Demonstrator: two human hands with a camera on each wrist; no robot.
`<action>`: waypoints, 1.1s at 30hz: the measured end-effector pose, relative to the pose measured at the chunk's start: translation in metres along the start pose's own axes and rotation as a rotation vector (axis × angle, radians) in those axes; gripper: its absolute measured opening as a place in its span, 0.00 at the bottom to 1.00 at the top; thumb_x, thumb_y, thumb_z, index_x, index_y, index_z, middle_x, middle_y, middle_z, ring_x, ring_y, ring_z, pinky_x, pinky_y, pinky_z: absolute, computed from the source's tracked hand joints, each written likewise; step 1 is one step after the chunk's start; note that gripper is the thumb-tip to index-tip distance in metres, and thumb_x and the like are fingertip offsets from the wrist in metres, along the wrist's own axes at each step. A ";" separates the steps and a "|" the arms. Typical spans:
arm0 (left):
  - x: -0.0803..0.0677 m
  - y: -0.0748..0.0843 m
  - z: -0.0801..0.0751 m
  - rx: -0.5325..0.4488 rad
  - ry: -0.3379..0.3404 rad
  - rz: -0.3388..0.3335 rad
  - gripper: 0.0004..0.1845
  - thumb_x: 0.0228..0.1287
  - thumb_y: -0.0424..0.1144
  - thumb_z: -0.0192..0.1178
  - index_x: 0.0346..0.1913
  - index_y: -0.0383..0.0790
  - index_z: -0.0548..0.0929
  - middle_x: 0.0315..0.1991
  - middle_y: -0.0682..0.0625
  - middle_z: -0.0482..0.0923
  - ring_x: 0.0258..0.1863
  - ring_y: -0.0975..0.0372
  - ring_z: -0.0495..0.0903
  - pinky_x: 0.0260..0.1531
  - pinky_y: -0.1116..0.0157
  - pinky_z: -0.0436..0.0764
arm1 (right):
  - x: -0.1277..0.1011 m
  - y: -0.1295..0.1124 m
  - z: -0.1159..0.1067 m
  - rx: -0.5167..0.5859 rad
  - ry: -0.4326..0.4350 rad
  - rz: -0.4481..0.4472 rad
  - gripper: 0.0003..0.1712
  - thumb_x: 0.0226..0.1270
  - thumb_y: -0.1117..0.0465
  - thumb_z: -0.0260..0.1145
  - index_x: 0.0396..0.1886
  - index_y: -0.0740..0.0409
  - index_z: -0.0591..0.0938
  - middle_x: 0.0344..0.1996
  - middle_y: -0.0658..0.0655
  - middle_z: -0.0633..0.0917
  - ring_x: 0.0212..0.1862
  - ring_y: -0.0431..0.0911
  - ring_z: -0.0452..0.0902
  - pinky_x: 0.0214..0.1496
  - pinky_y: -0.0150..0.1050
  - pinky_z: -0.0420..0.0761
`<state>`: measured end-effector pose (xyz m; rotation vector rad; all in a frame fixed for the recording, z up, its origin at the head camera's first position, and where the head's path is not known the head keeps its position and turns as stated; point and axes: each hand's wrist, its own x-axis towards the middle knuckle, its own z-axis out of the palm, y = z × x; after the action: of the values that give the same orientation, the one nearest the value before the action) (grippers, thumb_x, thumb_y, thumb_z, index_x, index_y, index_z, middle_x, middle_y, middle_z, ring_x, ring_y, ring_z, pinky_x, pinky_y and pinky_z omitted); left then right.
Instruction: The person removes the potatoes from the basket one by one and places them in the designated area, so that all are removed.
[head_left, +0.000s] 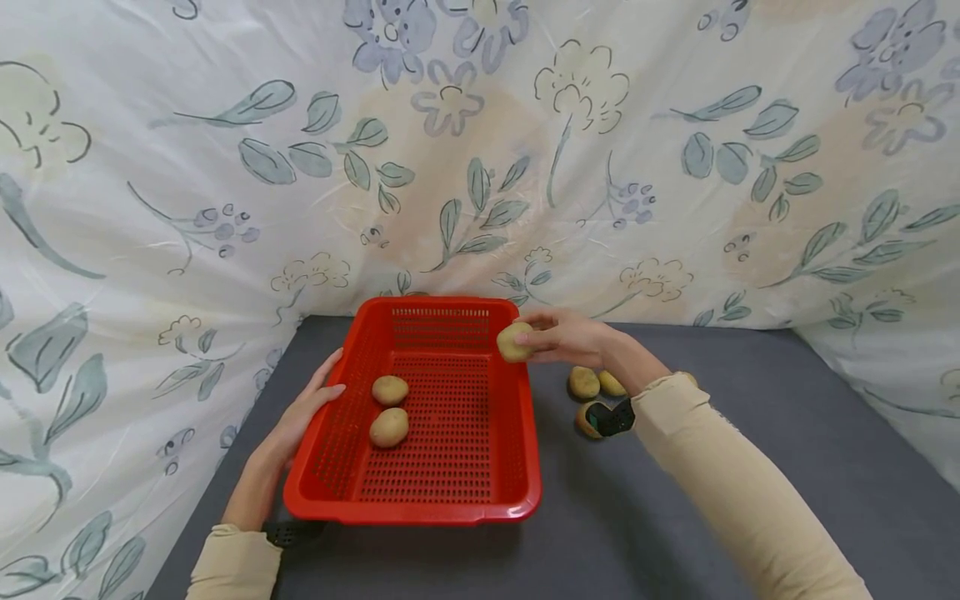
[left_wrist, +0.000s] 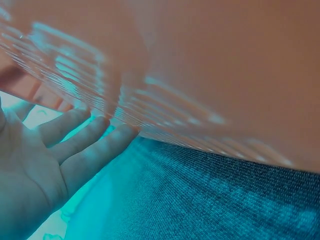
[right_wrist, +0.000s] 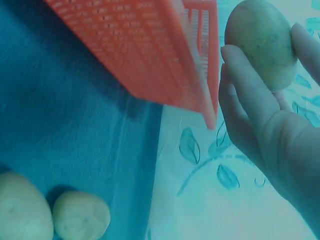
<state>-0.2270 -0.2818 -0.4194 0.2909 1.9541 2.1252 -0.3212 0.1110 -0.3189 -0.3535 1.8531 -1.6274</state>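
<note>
A red plastic basket (head_left: 427, 512) with slotted walls stands in the middle of the head view. Two potatoes (head_left: 390, 390) lie inside, toward its left side. My left hand (head_left: 303, 412) holds the basket's left edge, thumb over the rim and fingers along the outside. In the left wrist view those fingers (left_wrist: 95, 145) reach out nearly straight to the slotted wall. My right hand (head_left: 570, 337) grips another potato (head_left: 514, 342) between thumb and fingertips, above the basket's right rim near the far corner. The right wrist view shows this held potato (right_wrist: 262, 42) clear of the rim.
Several more potatoes (head_left: 583, 383) lie on the dark grey tabletop (head_left: 787, 417) right of the basket, partly hidden by my right wrist. A floral cloth (head_left: 480, 167) hangs behind the table and along its sides.
</note>
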 end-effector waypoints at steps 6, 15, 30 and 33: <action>0.000 0.000 -0.001 0.013 0.005 0.003 0.34 0.77 0.44 0.41 0.76 0.56 0.37 0.71 0.40 0.44 0.55 0.53 0.70 0.46 0.58 0.76 | -0.015 0.009 -0.016 -0.008 0.027 -0.010 0.30 0.73 0.66 0.55 0.69 0.70 0.57 0.64 0.67 0.59 0.52 0.51 0.74 0.57 0.47 0.73; 0.000 -0.001 -0.001 0.001 -0.002 0.001 0.34 0.77 0.44 0.41 0.76 0.56 0.37 0.71 0.40 0.44 0.55 0.53 0.70 0.46 0.58 0.76 | -0.040 0.024 -0.039 0.007 0.070 0.008 0.35 0.73 0.63 0.57 0.71 0.70 0.52 0.67 0.69 0.53 0.54 0.50 0.74 0.63 0.51 0.65; 0.002 -0.001 -0.003 0.009 -0.009 0.006 0.34 0.77 0.44 0.41 0.76 0.56 0.36 0.71 0.39 0.44 0.54 0.54 0.71 0.45 0.57 0.77 | -0.074 0.056 -0.070 -0.041 0.149 0.042 0.40 0.73 0.58 0.57 0.73 0.70 0.48 0.65 0.70 0.59 0.54 0.45 0.74 0.64 0.53 0.62; 0.002 0.000 -0.002 0.014 -0.013 0.009 0.34 0.77 0.44 0.41 0.76 0.57 0.36 0.72 0.39 0.43 0.55 0.53 0.70 0.45 0.57 0.76 | -0.081 0.063 -0.074 -0.034 0.159 0.051 0.40 0.73 0.58 0.57 0.73 0.70 0.48 0.62 0.67 0.62 0.52 0.44 0.75 0.63 0.51 0.64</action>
<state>-0.2293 -0.2836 -0.4200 0.3164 1.9645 2.1108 -0.2923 0.2286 -0.3545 -0.1943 1.9928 -1.6325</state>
